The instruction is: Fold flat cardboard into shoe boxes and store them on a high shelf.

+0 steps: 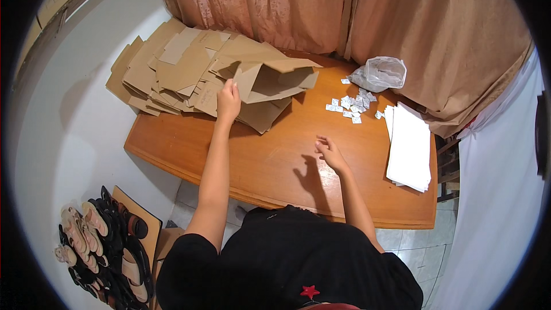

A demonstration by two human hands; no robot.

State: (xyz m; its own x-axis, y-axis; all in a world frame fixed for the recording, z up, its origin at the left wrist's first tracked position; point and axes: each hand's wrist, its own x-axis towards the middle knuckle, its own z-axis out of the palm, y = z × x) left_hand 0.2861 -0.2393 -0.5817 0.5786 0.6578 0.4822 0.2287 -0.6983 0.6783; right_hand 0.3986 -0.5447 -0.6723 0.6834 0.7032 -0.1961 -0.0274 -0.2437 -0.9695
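Observation:
My left hand (228, 99) grips the near edge of a brown cardboard box blank (270, 80) that is partly lifted open at the top of a pile of flat cardboard blanks (172, 69) on the wooden table (275, 166). My right hand (328, 151) hovers just above the bare table, fingers loosely apart, holding nothing. It is between the pile and a scatter of small white packets (350, 106).
A clear plastic bag (381, 73) lies behind the packets. A stack of white sheets (408, 146) rests at the table's right edge. Pink-brown curtains (344, 6) hang behind. Shoes and sandals (103, 241) sit on a rack at the lower left by the wall.

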